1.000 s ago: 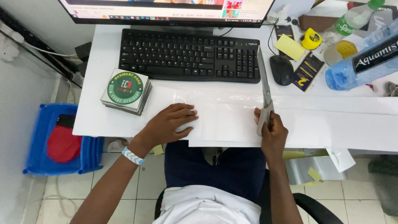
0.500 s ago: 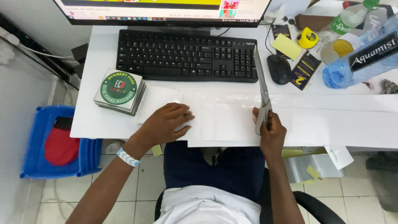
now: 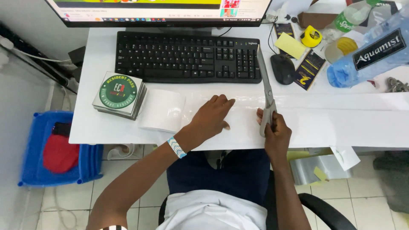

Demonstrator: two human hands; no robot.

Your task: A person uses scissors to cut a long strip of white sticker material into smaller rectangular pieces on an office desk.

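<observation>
Clear glossy film (image 3: 238,115) lies in one long strip along the front edge of our white desk (image 3: 85,127), running off toward the right edge. Our left hand (image 3: 211,117) presses flat on it, fingers spread and holding nothing, near the middle of the front edge. Our right hand (image 3: 277,132) is clenched around the grey handles of one pair of scissors (image 3: 266,91), just beside the left hand; the long blades point away from us toward the keyboard and lie across the film, closed or nearly so, as far as we can tell. One curled white sheet (image 3: 162,110) rests at the strip's left end, touching one stack of square cards (image 3: 120,94) topped by a round green emblem, near the desk's left edge.

Along the back edge we count one black keyboard (image 3: 187,57) and one monitor (image 3: 162,10) behind it. Toward the back right corner sit one black mouse (image 3: 283,68), one yellow sticky pad (image 3: 289,44), one yellow tape measure (image 3: 311,36), one large blue water bottle (image 3: 370,55) lying on its side, and one green-labelled bottle (image 3: 347,17). On the floor beside the desk's left edge stands one blue crate (image 3: 32,170) holding something red.
</observation>
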